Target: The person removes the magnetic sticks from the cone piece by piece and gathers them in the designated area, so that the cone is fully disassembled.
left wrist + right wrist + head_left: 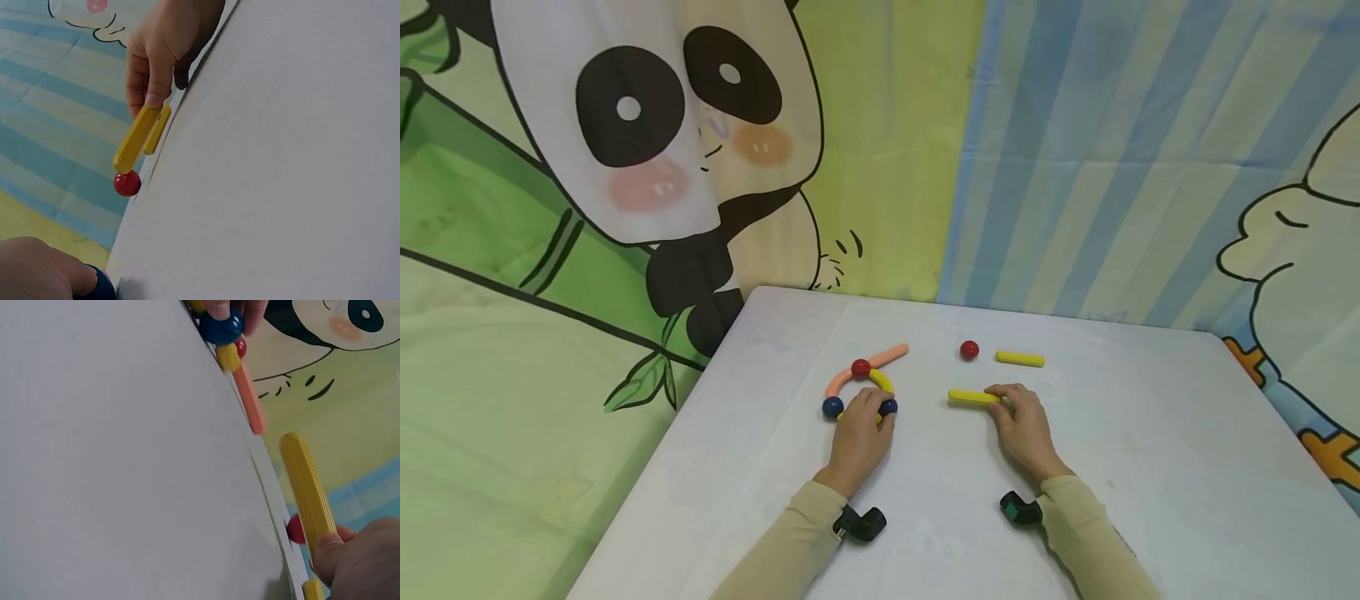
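My left hand [859, 437] grips a blue ball [889, 407] at the right side of a ring of joined pieces. That ring has a curved yellow piece [882, 381], a red ball [861, 368] at the top, a curved pink piece [837, 382] and another blue ball [832, 407] at the left. A pink stick [889, 356] points out from the red ball. The ring's lower part is mostly behind my left hand. My right hand [1024, 429] pinches a straight yellow stick [972, 397] by its right end; its free end points left, towards the ring.
Farther back on the white table [940, 517] lie a loose red ball [969, 350] and a second yellow stick [1020, 358]. A printed curtain [880, 150] hangs behind the table's far edge.
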A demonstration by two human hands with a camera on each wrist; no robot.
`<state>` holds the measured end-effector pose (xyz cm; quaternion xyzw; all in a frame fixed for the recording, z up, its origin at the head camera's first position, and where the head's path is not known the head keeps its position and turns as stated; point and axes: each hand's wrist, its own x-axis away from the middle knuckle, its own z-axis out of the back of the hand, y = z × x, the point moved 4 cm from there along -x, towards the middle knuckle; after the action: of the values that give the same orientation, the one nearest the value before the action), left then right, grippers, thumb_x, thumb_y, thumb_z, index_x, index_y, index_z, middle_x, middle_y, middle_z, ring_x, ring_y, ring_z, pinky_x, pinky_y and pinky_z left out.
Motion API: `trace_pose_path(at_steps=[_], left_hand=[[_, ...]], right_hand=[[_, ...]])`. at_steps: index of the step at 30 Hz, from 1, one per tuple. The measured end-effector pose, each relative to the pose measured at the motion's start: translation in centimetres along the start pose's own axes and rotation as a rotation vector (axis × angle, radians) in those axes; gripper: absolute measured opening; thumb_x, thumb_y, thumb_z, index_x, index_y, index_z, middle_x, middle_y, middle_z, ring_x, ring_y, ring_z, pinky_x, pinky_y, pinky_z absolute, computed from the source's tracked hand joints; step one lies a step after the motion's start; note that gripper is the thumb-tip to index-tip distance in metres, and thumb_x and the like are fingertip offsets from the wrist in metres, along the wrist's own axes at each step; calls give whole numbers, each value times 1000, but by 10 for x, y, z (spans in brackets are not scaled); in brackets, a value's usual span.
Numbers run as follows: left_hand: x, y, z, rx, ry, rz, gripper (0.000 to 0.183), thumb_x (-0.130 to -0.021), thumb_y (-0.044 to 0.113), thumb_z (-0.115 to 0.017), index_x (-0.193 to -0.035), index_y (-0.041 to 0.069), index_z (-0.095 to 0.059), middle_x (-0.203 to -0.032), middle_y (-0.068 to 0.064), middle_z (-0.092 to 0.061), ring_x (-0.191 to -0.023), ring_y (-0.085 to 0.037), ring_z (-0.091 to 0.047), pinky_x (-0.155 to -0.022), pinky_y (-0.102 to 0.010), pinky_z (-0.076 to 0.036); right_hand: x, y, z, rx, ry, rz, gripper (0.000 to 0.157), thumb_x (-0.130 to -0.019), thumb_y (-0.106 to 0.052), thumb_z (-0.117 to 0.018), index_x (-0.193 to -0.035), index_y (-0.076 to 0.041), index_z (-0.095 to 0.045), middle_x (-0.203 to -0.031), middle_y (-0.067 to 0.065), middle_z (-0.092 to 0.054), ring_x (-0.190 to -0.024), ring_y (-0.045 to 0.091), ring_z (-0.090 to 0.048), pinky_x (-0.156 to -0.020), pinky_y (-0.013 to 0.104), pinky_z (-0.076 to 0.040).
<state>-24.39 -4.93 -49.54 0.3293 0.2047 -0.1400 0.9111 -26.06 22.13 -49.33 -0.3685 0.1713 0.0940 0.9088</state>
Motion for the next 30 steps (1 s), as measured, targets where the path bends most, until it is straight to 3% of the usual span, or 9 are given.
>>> trace_pose_path(at_steps=[12,30], left_hand=[[-1,-1,-2,1,-9,3,26,-88,12,-72,-114,12,-65,-114,-1,-62,-105,-16,-61,-91,-28,-52],[-2,-2,-1,-2,-31,9,25,-90,15,-70,-114,11,-65,-111,-1,-62,-101,-15,-62,-89,-28,-52]], right_hand=[[-18,56,41,157,22,-75,23,-94,0,-59,-116,0,-67,-114,24,-62,-108,43,-54,-92,57,-41],[-32,77,47,204,10,-122,25,-95,-3,-60,-119,-3,-67,-105,20,-60,-81,28,-52,-70,40,-41]])
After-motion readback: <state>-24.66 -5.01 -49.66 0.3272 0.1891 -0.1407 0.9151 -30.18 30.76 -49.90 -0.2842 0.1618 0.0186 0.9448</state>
